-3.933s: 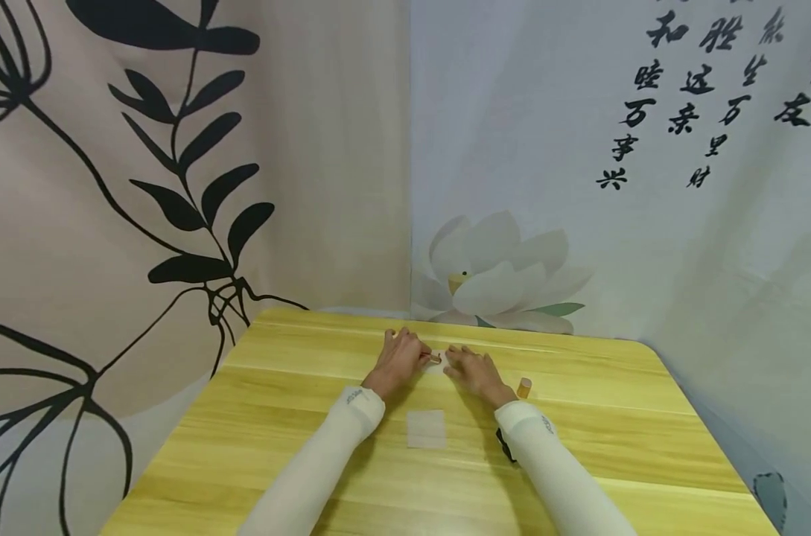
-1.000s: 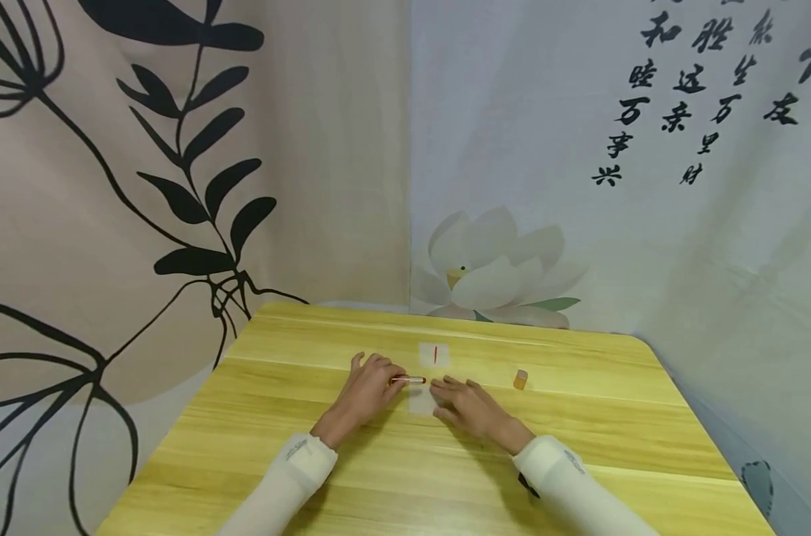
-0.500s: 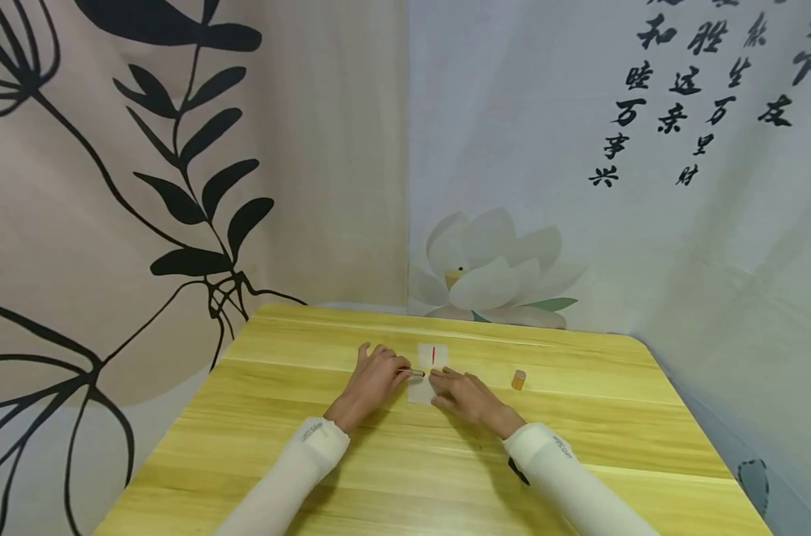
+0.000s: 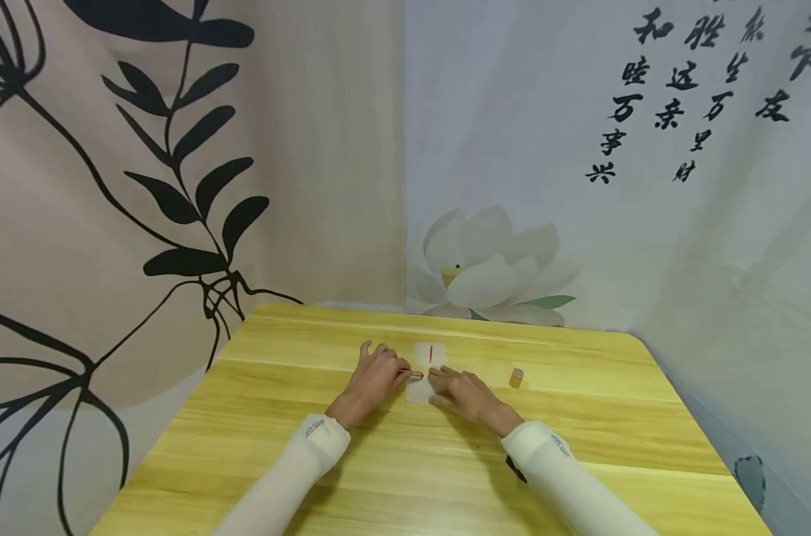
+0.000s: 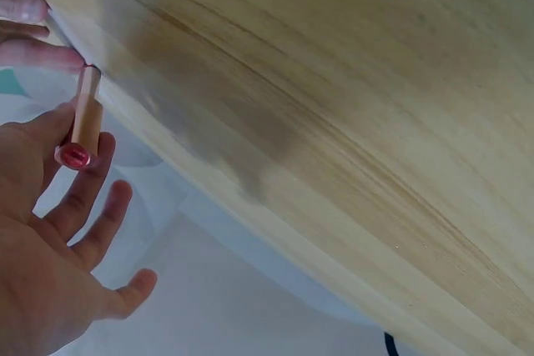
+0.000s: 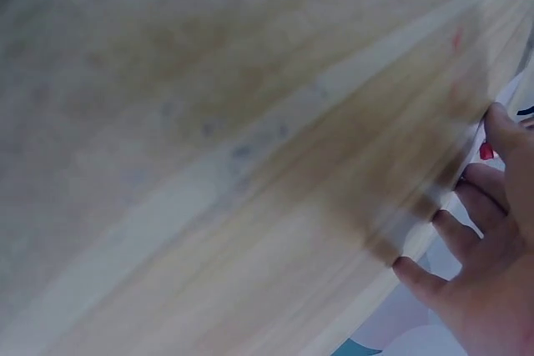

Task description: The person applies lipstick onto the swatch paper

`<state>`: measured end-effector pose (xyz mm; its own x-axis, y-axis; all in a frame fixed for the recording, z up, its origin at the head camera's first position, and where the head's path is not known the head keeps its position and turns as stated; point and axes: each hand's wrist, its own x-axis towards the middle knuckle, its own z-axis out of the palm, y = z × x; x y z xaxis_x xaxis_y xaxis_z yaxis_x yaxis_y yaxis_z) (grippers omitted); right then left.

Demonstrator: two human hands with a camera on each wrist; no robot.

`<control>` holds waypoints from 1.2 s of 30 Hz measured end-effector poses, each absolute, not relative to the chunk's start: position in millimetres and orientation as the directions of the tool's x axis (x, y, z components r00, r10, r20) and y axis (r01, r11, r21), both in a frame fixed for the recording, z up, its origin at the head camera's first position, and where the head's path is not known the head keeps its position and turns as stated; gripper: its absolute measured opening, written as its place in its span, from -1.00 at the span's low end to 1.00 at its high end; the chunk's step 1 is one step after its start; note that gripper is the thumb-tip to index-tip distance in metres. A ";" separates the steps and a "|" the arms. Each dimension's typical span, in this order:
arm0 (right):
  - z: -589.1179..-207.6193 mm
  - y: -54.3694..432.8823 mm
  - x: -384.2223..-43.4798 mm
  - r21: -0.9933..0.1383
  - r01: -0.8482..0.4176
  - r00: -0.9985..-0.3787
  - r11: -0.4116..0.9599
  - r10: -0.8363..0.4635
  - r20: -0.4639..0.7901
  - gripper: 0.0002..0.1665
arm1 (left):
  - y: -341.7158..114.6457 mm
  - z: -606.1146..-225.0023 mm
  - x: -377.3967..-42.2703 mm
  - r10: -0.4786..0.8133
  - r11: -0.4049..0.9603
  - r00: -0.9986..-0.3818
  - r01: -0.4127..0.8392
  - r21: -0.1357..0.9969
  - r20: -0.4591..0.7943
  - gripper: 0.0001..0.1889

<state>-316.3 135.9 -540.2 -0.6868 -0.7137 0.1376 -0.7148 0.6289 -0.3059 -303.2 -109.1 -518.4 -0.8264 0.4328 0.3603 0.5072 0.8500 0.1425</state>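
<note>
Rose-gold lipstick tube [image 4: 416, 374], pinched by left hand [image 4: 371, 381], has shifted work from red-streaked white paper square [image 4: 439, 353] to nearer white paper square [image 4: 418, 392], right hand [image 4: 471, 397] spread

The yellow, wood-grained tabletop [image 4: 613, 424] looks smooth with a soft sheen, while the farther thin, pale square sheet [image 4: 439, 356] and the nearer thin, pale square sheet [image 4: 417, 392] look like matt paper. The small, copper-gold tube with a glossy red end [image 5: 87, 118] has a smooth, metallic-looking shine, though metal or plastic cannot be told. The long white sleeves [image 4: 284, 476] are matt cloth, as are the beige, plant-printed hanging [image 4: 331, 164] and the pale grey, letter-printed hanging [image 4: 512, 119], lightly creased.
</note>
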 end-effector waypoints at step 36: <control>-538.5 135.6 -314.9 -0.331 -0.673 -0.720 0.661 -0.688 0.092 -0.37 | -113.6 -513.7 -267.6 0.504 0.817 -0.793 0.566 0.109 0.343 -0.91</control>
